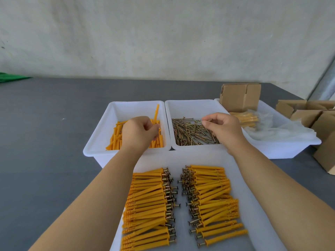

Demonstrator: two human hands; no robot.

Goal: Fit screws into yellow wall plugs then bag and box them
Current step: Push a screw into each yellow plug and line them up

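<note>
Beyond the near white plastic tray (213,156) of assembled yellow plugs (213,200), the left hand (139,132) curls into loose yellow wall plugs (116,138); the right hand (223,127) pinches a brass-coloured screw (205,121) above the screw bin (192,105). Cardboard boxes (240,96) stand farther right.

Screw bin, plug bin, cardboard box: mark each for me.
screw bin (192,105): head view, bare far inner wall.
plug bin (132,108): head view, bare far inner wall.
cardboard box (239,98): head view, front face.
</note>
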